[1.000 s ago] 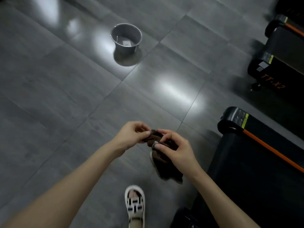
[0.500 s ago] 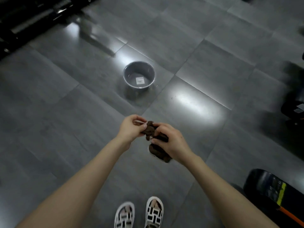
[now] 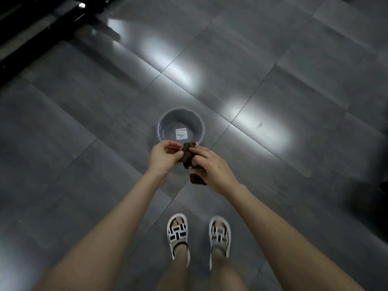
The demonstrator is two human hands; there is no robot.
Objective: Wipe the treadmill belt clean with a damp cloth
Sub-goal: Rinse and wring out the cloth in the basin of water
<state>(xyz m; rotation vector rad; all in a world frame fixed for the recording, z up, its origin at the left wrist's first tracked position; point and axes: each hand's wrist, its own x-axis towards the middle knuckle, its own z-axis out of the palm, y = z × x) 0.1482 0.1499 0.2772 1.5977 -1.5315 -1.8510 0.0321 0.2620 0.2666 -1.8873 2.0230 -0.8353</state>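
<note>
Standing on a floor of large, glossy dark-grey tiles [image 3: 84,169] streaked with pale light reflections, you look straight down past your two bare forearms. Black metal bars of some equipment [image 3: 31,36] cross the far left corner; what machine they belong to cannot be told.

Ahead of you, a round grey plastic basin [image 3: 202,128] sits on the floor where several tile seams meet. Your feet, in white sandals with black-and-white woven straps [image 3: 178,234], are planted side by side on the near tiles, well short of the basin.

Your left hand [image 3: 162,159] and right hand [image 3: 212,168] meet at the basin's near rim. Between them is the small, bunched dark-brown cloth [image 3: 188,157], held up off the floor. The fingers [image 3: 172,146] of your left hand pinch its upper end. Your right hand's fingers curl round its middle, and a short tail hangs below that palm. A small white label [image 3: 181,134] lies on the basin's bottom.
</note>
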